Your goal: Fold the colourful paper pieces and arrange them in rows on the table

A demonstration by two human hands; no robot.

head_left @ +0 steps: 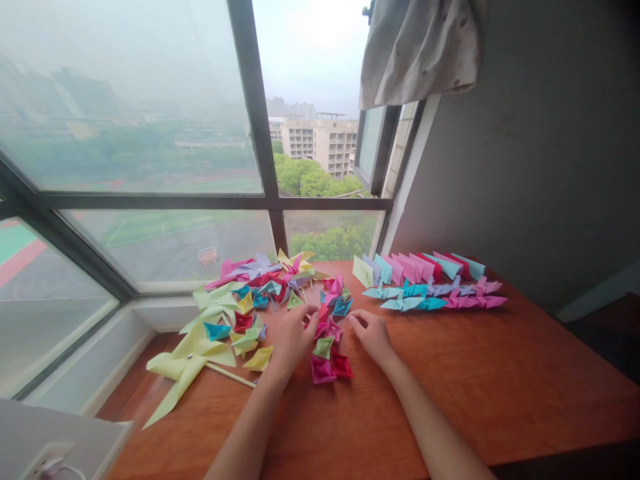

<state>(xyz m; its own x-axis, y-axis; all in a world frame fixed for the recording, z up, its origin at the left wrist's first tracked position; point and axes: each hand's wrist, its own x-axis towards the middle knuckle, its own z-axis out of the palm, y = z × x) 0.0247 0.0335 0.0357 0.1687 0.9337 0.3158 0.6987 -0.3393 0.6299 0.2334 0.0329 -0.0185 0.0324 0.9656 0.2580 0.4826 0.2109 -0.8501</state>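
1. Paper boats (pixel 323 347) sit in a narrow cluster on the table (pixel 500 380), between the two hands
2. The cluster's long axis runs away from the person toward the window (pixel 273 200) — a purple boat (pixel 323 371) and a red boat (pixel 343 365) side by side at its near end
3. Left hand (pixel 297 333) and right hand (pixel 373 335) are apart, fingers curled inward; whether either pinches a boat, I cannot tell
4. Left of them lies a yellow pinwheel (pixel 187 360), its stick (pixel 227 375) slanting rightward and nearer the person

Left hand (pixel 295 331) (half-curled) faces the right hand (pixel 373 335).
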